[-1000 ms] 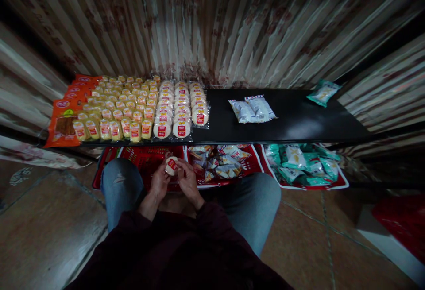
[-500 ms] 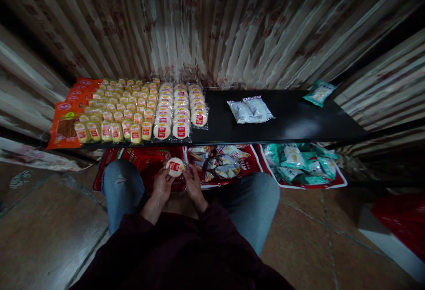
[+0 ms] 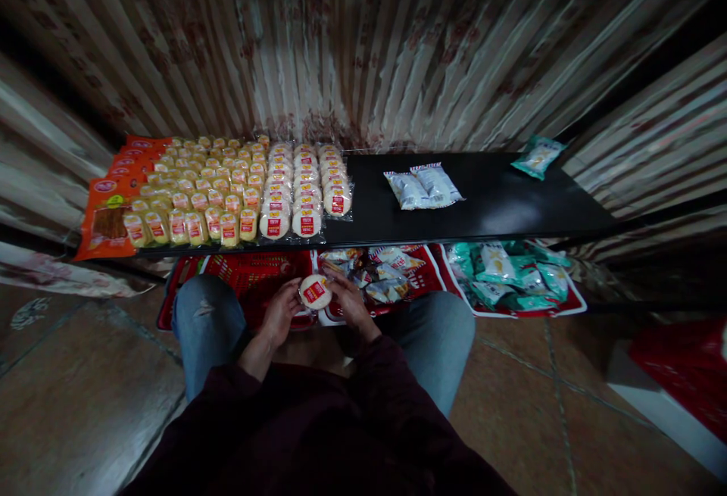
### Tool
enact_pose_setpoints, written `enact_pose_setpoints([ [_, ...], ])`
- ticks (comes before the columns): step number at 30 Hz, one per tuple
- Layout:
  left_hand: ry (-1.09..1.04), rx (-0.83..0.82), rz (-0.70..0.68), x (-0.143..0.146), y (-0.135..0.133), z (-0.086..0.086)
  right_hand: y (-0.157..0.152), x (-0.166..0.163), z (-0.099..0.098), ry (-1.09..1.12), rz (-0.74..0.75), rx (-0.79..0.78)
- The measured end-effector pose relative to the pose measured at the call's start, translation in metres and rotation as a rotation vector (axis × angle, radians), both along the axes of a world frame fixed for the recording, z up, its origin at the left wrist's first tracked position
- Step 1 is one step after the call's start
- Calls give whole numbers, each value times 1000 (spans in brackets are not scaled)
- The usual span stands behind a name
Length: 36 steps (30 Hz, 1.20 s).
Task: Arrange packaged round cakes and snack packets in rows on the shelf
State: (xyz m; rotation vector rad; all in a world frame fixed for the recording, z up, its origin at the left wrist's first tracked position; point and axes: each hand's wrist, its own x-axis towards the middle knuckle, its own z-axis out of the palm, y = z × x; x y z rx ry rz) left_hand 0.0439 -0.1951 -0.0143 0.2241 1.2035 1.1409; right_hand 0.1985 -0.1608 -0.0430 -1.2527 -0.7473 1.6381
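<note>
Between both hands, in front of the black shelf, is a round pale cracker packet [image 3: 316, 292] with a red label facing up. My left hand [image 3: 282, 311] grips its left edge through the clear wrapper. On the packet's upper right edge, the fingers of my right hand [image 3: 348, 298] are closed. Beyond them on the shelf stand rows of the same round packets [image 3: 307, 222], overlapping in three columns. Left of these are several rows of small yellow wrapped cakes [image 3: 196, 228], then orange packets [image 3: 107, 212] at the shelf's left end.
Two white-blue packets [image 3: 435, 184] lie mid-shelf on the black surface [image 3: 482, 216]; a green packet [image 3: 538, 157] lies at its right end. Underneath are a red basket [image 3: 255, 269], another with mixed snack packets [image 3: 389, 276], and one with green packets [image 3: 511, 272]. A pleated curtain [image 3: 363, 49] hangs behind.
The round packet and both hands have moved slightly right. My right hand has shifted up along the packet's edge. The whole view has swung a little.
</note>
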Motion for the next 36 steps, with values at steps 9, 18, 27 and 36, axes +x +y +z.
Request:
enact_pose_setpoints([
  [9, 4, 1, -43, 7, 1, 11, 10, 10, 25, 70, 12, 37],
  [18, -42, 68, 33, 24, 16, 33, -4, 13, 30, 102, -205, 68],
  [27, -43, 132, 16, 40, 28, 45, -4, 13, 42, 136, -268, 94],
  [36, 62, 251, -43, 53, 42, 61, 4, 14, 53, 196, -332, 64],
])
